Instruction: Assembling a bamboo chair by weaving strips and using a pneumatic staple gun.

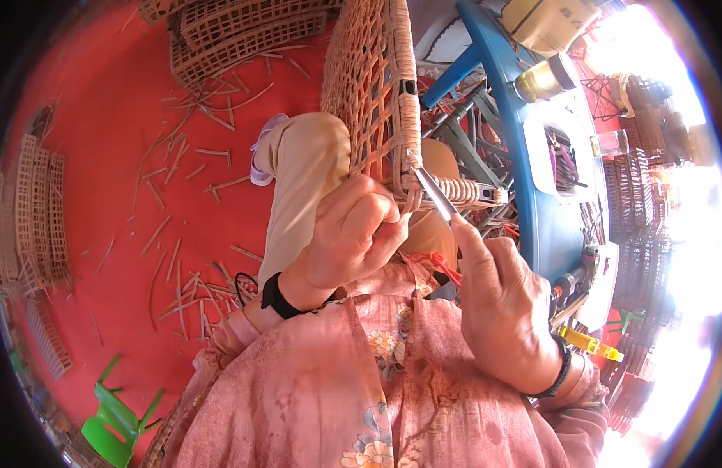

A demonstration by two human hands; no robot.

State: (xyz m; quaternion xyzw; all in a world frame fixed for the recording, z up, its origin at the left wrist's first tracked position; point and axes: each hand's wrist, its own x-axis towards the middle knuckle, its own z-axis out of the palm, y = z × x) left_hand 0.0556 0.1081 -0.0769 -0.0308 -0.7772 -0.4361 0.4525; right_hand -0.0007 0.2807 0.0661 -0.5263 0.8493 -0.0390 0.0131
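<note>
A woven rattan panel (pixel 369 86) with an open lattice and a wrapped edge stands upright against my knees. Its lower corner meets a cane-wrapped dark metal bar (pixel 462 189). My left hand (pixel 353 230) is closed at this corner, pinching a rattan strand (pixel 412 201); part of the strand is hidden by the fingers. From the other side, my right hand (pixel 505 304) grips a narrow, pointed metal blade (pixel 435 191). The blade's tip touches the weave just above the corner, and its handle is concealed in my palm.
At the right stands a blue table (pixel 536 226) bearing a jar (pixel 546 78), a white tray (pixel 539 156) of tools and a yellow tool (pixel 591 343). Cane scraps litter the red floor (pixel 104 273). Woven panels (pixel 244 31) lie stacked far left; a green chair (pixel 115 417) is near left.
</note>
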